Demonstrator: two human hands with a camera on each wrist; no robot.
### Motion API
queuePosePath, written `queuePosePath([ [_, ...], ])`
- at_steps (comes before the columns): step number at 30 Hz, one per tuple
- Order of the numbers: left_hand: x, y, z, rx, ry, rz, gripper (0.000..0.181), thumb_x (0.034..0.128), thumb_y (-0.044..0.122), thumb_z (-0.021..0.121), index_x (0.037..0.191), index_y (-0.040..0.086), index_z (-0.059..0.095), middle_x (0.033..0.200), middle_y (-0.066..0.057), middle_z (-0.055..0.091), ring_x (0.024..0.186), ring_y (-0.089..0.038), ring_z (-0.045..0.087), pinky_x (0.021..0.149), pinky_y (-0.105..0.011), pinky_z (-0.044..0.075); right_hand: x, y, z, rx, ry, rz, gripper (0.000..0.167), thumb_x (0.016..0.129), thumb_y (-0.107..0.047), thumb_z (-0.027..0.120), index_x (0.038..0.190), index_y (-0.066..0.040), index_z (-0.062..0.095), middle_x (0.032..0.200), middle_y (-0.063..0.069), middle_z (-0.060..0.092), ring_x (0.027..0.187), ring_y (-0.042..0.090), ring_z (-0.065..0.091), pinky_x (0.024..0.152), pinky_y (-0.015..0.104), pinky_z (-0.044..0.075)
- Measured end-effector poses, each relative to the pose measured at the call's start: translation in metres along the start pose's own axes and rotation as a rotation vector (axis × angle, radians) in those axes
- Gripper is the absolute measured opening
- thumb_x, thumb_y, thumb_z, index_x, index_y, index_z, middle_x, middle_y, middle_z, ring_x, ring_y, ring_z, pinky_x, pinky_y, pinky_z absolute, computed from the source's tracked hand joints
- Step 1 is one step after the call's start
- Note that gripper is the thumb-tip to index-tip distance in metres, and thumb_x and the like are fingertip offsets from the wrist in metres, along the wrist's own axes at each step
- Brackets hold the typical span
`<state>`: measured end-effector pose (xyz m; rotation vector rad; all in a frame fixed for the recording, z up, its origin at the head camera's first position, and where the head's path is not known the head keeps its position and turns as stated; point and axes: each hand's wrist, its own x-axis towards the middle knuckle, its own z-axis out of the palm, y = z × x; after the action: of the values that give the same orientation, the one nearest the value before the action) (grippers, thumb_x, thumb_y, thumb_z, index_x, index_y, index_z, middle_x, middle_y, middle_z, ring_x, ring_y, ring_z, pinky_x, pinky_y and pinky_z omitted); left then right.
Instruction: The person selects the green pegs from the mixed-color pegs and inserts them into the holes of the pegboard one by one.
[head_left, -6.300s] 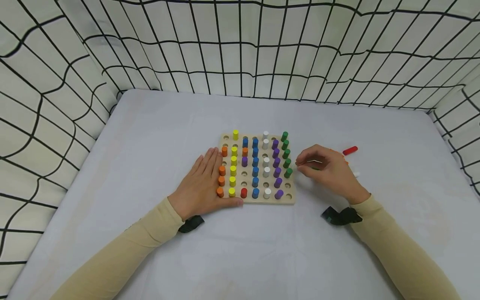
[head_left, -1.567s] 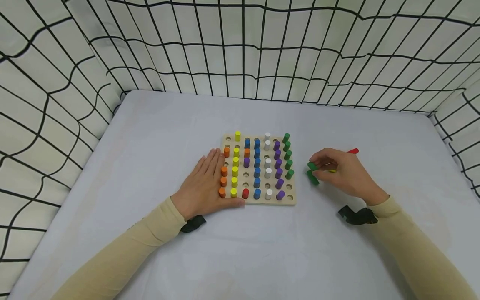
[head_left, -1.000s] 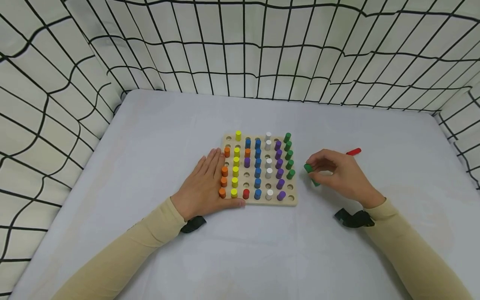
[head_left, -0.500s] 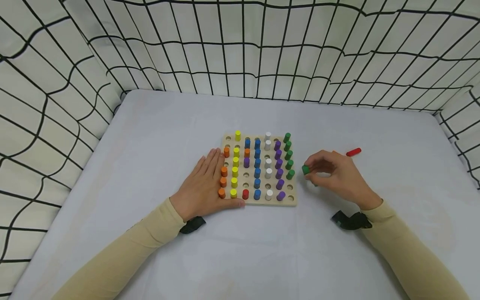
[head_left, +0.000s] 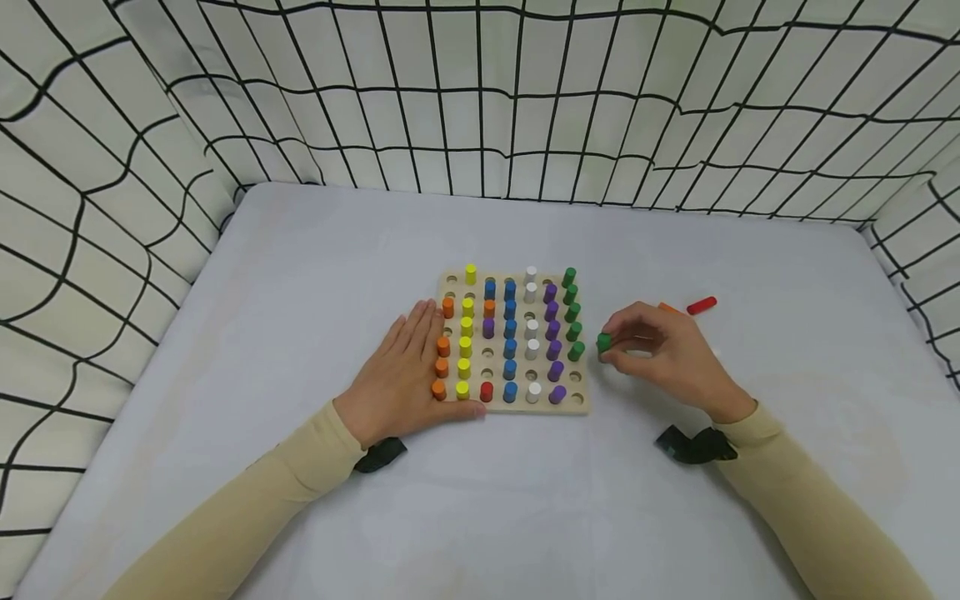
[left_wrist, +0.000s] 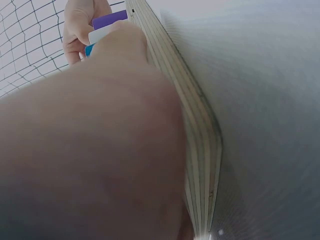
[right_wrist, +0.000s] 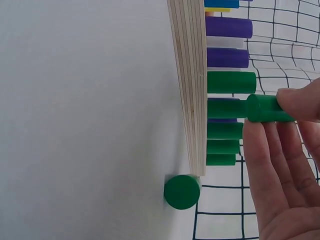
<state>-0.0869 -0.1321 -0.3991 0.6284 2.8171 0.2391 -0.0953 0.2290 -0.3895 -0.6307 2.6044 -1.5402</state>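
Observation:
My left hand rests flat along the left edge of a wooden pegboard, fingers straight, thumb along its front edge. The board bears columns of orange, yellow, blue, white, purple and green pegs, with several bare holes. My right hand, just right of the board, pinches a green peg between thumb and fingers. In the right wrist view the held green peg appears in front of the standing green pegs. The left wrist view shows my left hand against the layered board edge.
Beyond the right hand lie a loose red peg and a partly hidden orange peg. Another green peg is on the white table beside the board in the right wrist view. Black netting surrounds the table at back and sides.
My right hand has picked up the green peg and moved left with it, closer to the board's right edge. The left hand stays on the board, whose pegs look unchanged.

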Motion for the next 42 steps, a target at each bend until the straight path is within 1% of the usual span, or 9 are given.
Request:
queuePosePath([
  [6,-0.001,0.0,0.0,-0.003,0.001,-0.003,0.134,0.08,0.088,0.058,0.164,-0.003,0.008,0.175,-0.022,0.003,0.165,-0.039,0.004,0.134,-0.054,0.012,-0.001,-0.003,0.004,-0.021,-0.014,0.024,0.03,0.085,0.004,0.08,0.113,-0.005,0.071,0.107,0.011,0.072,0.09,0.003,0.073,0.088,0.013,0.059],
  [12,0.0,-0.001,0.001,-0.003,-0.002,-0.005,0.134,0.0799,0.088,0.058,0.164,-0.003,0.007,0.175,-0.021,0.002,0.165,-0.038,0.004,0.135,-0.054,0.012,-0.002,-0.006,0.006,-0.058,-0.022,0.036,0.027,0.087,-0.001,0.08,0.112,-0.009,0.072,0.106,0.008,0.074,0.092,0.002,0.074,0.088,0.014,0.059],
  [18,0.001,-0.001,0.0,0.002,-0.015,-0.008,0.134,0.0802,0.088,0.057,0.164,-0.003,0.006,0.175,-0.021,0.001,0.165,-0.038,0.002,0.135,-0.054,0.011,-0.003,-0.007,0.007,-0.021,-0.024,0.011,0.028,0.086,0.001,0.081,0.111,-0.007,0.07,0.105,0.008,0.072,0.092,0.002,0.074,0.088,0.014,0.06],
  [22,0.001,-0.001,-0.001,0.002,-0.018,-0.007,0.134,0.0804,0.088,0.057,0.164,-0.003,0.006,0.175,-0.021,0.001,0.165,-0.038,0.002,0.135,-0.054,0.011,-0.004,-0.006,0.007,0.002,-0.031,0.007,0.028,0.085,0.002,0.081,0.11,-0.006,0.07,0.104,0.009,0.071,0.092,0.003,0.074,0.088,0.015,0.06],
  [31,0.0,0.0,0.0,-0.007,-0.021,-0.005,0.134,0.0803,0.088,0.058,0.164,-0.003,0.005,0.175,-0.021,0.001,0.165,-0.038,0.001,0.135,-0.054,0.01,-0.004,-0.004,0.01,0.01,-0.069,0.036,0.028,0.087,0.0,0.08,0.111,-0.007,0.07,0.106,0.008,0.071,0.094,0.004,0.073,0.088,0.016,0.06],
  [38,0.0,0.0,0.0,-0.013,-0.026,-0.012,0.134,0.0803,0.087,0.059,0.165,-0.002,0.004,0.175,-0.02,0.0,0.165,-0.038,0.001,0.135,-0.053,0.008,-0.004,-0.003,0.014,0.058,-0.111,0.061,0.025,0.088,-0.001,0.08,0.11,-0.007,0.07,0.107,0.009,0.07,0.096,0.008,0.073,0.088,0.02,0.062],
  [42,0.0,0.0,0.0,-0.015,-0.029,-0.013,0.134,0.0804,0.087,0.059,0.165,-0.002,0.003,0.176,-0.02,-0.001,0.165,-0.038,0.0,0.135,-0.053,0.008,-0.004,-0.003,0.015,0.052,-0.126,0.067,0.023,0.088,-0.002,0.08,0.109,-0.008,0.07,0.108,0.009,0.071,0.097,0.007,0.073,0.089,0.019,0.061],
])
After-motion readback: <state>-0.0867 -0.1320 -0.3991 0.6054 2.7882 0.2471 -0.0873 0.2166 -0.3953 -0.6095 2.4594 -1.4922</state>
